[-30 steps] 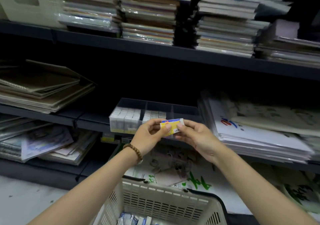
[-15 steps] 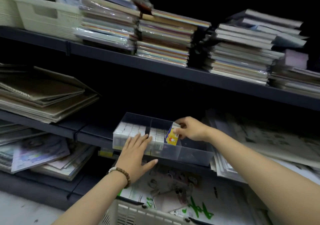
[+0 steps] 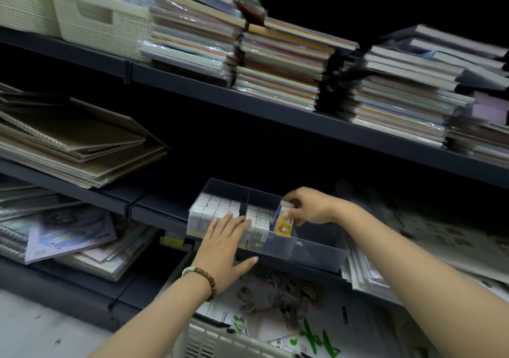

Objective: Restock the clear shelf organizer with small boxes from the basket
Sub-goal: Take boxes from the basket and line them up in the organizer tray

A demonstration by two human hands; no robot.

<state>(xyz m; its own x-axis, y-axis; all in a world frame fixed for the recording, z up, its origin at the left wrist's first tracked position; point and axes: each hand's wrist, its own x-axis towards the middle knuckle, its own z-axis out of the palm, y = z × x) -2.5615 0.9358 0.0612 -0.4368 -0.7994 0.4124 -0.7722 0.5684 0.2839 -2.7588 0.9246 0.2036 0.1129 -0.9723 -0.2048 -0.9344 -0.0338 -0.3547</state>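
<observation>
Holding a yellow small box (image 3: 282,224) pinched between the thumb and curled fingers of our right hand (image 3: 311,209), we have it tilted against the right end of the white boxes (image 3: 217,206) in the clear shelf organizer (image 3: 316,253), which sits on the middle shelf (image 3: 154,211). Our left hand (image 3: 223,244) lies flat with straight fingers over the organizer's near wall and box tops, gripping nothing. The basket (image 3: 220,341) rim shows at the near edge.
</observation>
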